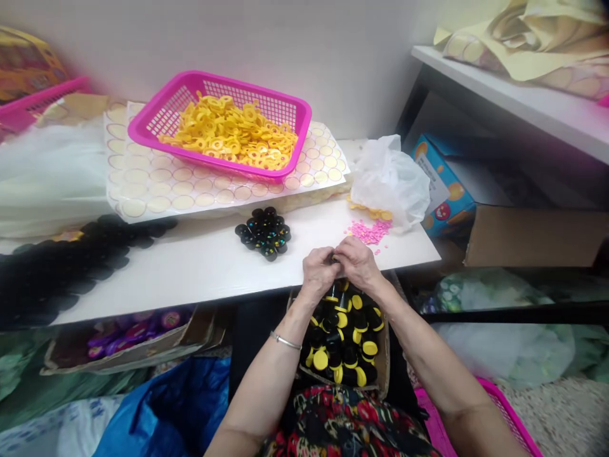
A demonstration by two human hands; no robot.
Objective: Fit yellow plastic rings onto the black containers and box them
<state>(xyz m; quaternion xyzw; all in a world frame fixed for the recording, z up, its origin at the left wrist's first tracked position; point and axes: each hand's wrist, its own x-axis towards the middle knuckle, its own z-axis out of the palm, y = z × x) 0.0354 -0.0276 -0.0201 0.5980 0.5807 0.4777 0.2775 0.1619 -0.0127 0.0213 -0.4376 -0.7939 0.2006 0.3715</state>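
My left hand (320, 271) and my right hand (358, 260) meet at the table's front edge, fingertips pinched together. Between them is a small dark piece, mostly covered by the fingers, so its kind does not show. Right below, a cardboard box (383, 376) on my lap holds many small black containers with yellow caps (351, 357). A pile of tiny pink pieces (371, 232) lies just beyond my right hand. Up and left of my left hand is a cluster of round black pieces (265, 233) with colourful specks.
A pink basket (219, 166) of yellow ring-shaped pieces (233, 130) stands on sticker sheets (181, 189). Rows of black pieces (61, 273) cover the white table's (190, 273) left end. A plastic bag (392, 181) lies at right, near a blue box (442, 184) and a shelf (514, 101).
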